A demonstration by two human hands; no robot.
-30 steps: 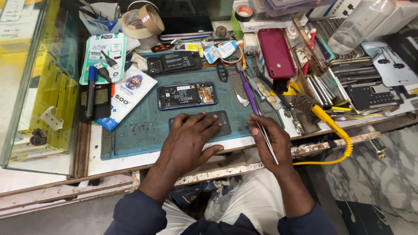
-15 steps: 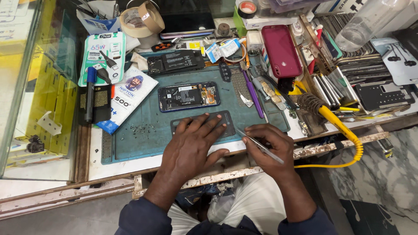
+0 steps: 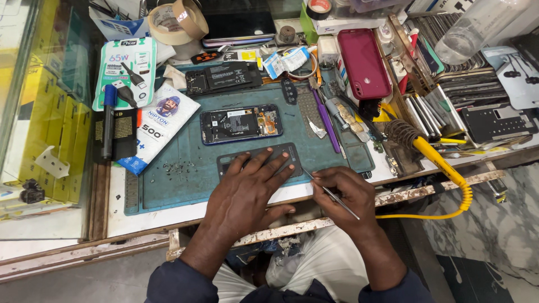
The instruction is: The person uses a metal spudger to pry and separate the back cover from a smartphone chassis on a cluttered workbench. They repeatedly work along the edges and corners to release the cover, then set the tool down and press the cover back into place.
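pressing left hand (image 3: 247, 191) on dark panel (image 3: 259, 159)

A crowded repair worktop (image 3: 168, 216) with a teal mat (image 3: 185, 185) over its middle.

On the mat lie an opened phone (image 3: 241, 124) with its insides showing, a dark flat panel (image 3: 292, 160) near the front edge, a purple tool (image 3: 325, 120) and a scatter of small bits, perhaps screws (image 3: 177, 166) (too small to tell). Off the mat sit a charger package (image 3: 124, 70), a tape roll (image 3: 177, 22), a red phone (image 3: 364, 63), a second opened phone (image 3: 224, 77) and a yellow coiled cable (image 3: 443, 174).
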